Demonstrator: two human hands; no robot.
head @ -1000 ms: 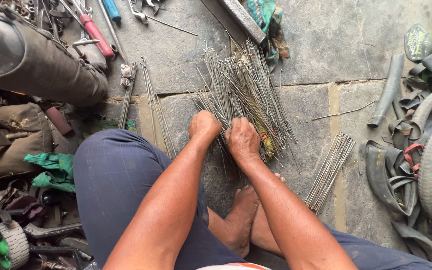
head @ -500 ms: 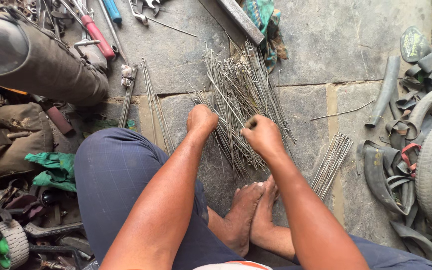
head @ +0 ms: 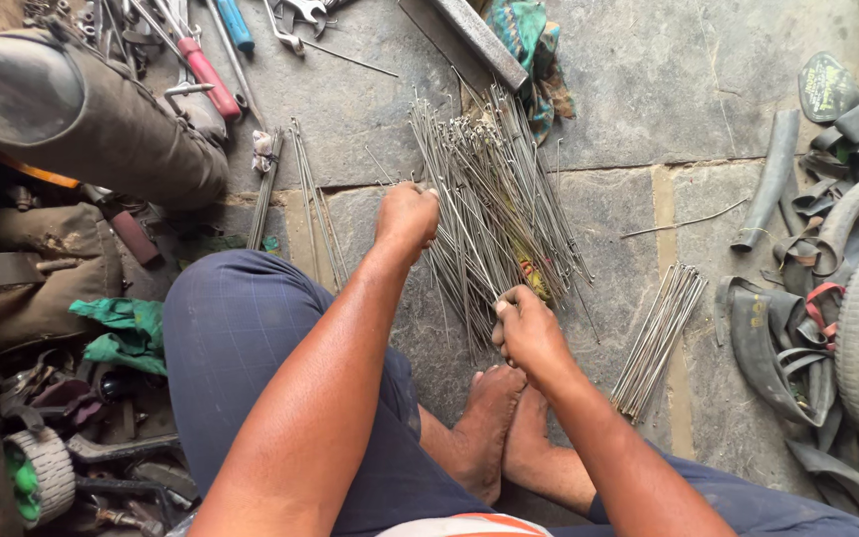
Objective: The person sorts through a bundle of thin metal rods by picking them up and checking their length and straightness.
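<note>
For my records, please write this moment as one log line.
left hand: closed on spokes, upper pile | right hand: grip on spokes, lower end | spoke pile: on stone floor | small spoke bundle: apart, right

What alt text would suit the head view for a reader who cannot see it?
A seated, barefoot person's left hand and right hand grip thin wires in a large pile of metal spokes on a stone floor. A smaller spoke bundle lies to the right, rubber tubes and tyres beyond it, and screwdrivers top left.
</note>
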